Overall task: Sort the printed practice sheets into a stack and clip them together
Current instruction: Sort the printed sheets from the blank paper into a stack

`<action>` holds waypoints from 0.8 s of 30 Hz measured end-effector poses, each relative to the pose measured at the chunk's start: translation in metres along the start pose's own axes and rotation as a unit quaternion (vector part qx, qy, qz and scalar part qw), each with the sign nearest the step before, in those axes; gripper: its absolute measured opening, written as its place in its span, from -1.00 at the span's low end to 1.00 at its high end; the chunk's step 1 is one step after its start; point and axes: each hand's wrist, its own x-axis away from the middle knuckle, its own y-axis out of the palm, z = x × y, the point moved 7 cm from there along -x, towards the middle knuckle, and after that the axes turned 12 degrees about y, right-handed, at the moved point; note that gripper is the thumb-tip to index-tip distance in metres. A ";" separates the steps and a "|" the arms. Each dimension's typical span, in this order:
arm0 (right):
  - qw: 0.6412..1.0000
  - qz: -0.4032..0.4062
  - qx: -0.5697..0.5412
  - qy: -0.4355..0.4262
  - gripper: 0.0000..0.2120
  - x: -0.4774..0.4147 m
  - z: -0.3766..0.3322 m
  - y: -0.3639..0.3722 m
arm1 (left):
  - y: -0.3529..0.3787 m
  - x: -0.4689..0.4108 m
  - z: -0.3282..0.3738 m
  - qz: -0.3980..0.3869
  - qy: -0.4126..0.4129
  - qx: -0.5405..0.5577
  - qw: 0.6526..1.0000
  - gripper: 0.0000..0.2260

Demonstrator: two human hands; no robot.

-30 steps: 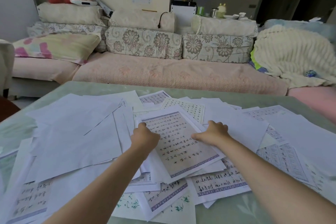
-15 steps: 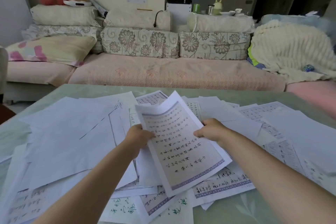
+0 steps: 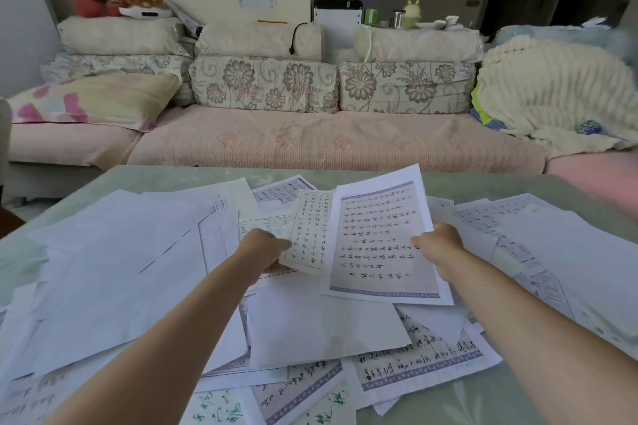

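Note:
Printed practice sheets lie scattered and overlapping across the green table (image 3: 500, 400). My right hand (image 3: 440, 243) grips the right edge of a large calligraphy sheet with a purple border (image 3: 379, 241), lifted above the pile. My left hand (image 3: 264, 247) pinches the lower left edge of a smaller lined sheet (image 3: 310, 231), which tilts up beside the large one and is partly tucked behind it. Blank-side sheets (image 3: 114, 272) cover the left of the table, printed ones (image 3: 424, 366) the front. No clip is visible.
A pink sofa (image 3: 310, 141) with floral cushions runs along the far side of the table. A cream knitted blanket (image 3: 552, 90) is heaped at the sofa's right end. More sheets (image 3: 538, 235) spread to the table's right edge.
The large bordered sheet rose off the pile and moved right in my right hand. My left hand let go of it and took hold of a smaller sheet.

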 end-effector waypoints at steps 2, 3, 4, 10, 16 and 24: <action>1.000 -0.005 0.003 0.004 -0.75 -0.006 0.000 0.009 | 0.005 -0.006 0.000 -0.003 -0.005 -0.009 1.000 -0.80; 1.000 -0.007 0.007 0.005 -0.76 -0.008 0.000 0.013 | 0.009 -0.009 0.002 -0.008 0.000 -0.016 1.000 -0.81; 1.000 -0.005 0.010 0.002 -0.77 -0.011 0.000 0.018 | 0.013 -0.011 0.003 -0.018 0.007 -0.032 0.999 -0.87; 0.997 -0.013 0.061 -0.035 -0.73 -0.005 -0.005 0.032 | 0.031 -0.005 -0.001 -0.114 -0.041 -0.028 0.992 -0.69; 0.982 -0.077 0.150 -0.081 -0.70 0.017 -0.009 0.051 | 0.025 0.002 0.002 -0.143 -0.037 0.075 0.986 -0.79; 0.975 -0.081 0.169 -0.115 -0.76 0.040 -0.014 0.058 | 0.017 -0.014 -0.015 -0.125 -0.005 -0.018 0.992 -0.71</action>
